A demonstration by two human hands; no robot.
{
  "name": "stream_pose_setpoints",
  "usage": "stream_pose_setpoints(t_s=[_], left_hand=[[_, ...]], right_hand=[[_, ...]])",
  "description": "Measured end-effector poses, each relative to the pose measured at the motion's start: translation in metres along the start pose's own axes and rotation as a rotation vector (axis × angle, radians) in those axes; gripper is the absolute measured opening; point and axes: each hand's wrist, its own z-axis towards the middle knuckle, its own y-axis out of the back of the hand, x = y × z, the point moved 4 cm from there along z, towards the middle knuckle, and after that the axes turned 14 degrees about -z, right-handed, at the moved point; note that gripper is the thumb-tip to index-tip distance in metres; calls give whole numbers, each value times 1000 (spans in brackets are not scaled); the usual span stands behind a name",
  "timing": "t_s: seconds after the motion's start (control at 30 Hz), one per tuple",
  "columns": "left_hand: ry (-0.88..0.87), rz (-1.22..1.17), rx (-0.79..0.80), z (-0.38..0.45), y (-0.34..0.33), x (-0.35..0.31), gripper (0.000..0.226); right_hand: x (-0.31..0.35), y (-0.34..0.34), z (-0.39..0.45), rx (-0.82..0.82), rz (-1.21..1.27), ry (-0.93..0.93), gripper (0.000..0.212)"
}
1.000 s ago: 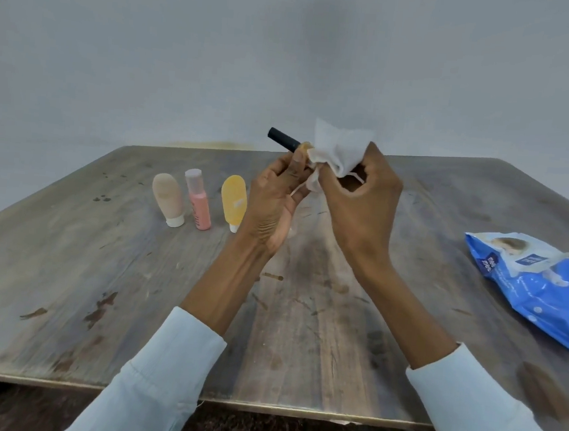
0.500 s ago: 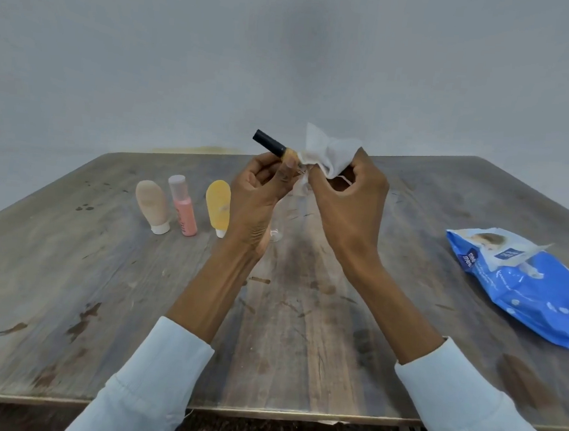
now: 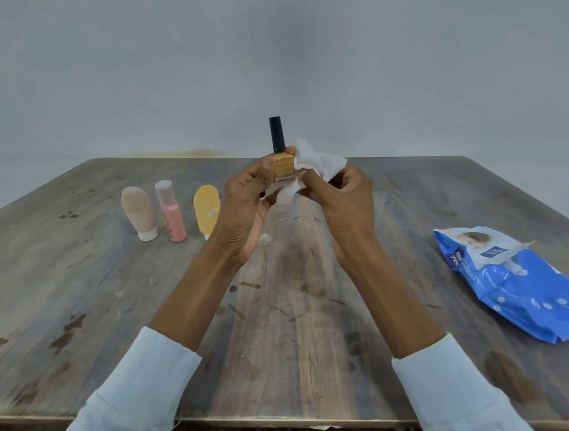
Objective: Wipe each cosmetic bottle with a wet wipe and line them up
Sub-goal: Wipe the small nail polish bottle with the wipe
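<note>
Head view: the left hand [image 3: 242,208] pinches a small square glass bottle of yellow-gold polish with a tall black cap [image 3: 280,156] between thumb and fingertips, raised above the worn grey wooden table [image 3: 300,337]. A second ago that bottle lay tilted, cap pointing away to the left; now it stands upright — turned so a fresh face meets the crumpled white wet wipe [image 3: 315,163]. The right hand [image 3: 342,203] grips the wipe, fingers curled round it, and presses it against the bottle's right side. That suggests the wiping of this bottle is well along but not finished.

Left of the held bottle, three items stand in a row on the table: a beige squeeze tube on its white cap [image 3: 137,213], a slim pink bottle with a clear cap [image 3: 170,215], and a flat yellow tube [image 3: 206,210]. A small clear object [image 3: 264,239] sits below the held bottle, mostly hidden by the left hand. Well to the right of the bottle lies the blue pack of wipes [image 3: 524,288].
</note>
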Motion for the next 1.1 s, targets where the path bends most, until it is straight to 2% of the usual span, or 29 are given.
stream_pose_setpoints(t_s=[0.13,0.27,0.37,0.57,0.77,0.9,1.1], left_hand=[[-45,42,13,-1,-5,-1,41],[-163,312,-10,0,-5,0,37],[-295,530,-32,-1,-7,-1,36],[-440,725,19,-2,-9,1,38],[-468,806,6,-3,-9,-1,33],[-472,804,4,-3,-8,-3,33],[-456,753,-18,-3,-7,-3,32]], right_hand=[[-2,1,2,20,99,-80,16],[0,4,2,1,111,-78,11],[2,5,3,-12,75,-59,10],[5,9,3,-61,-74,51,7],[4,9,7,-120,-214,142,23],[10,8,4,-141,-297,248,20],[-5,5,8,-114,-371,149,31]])
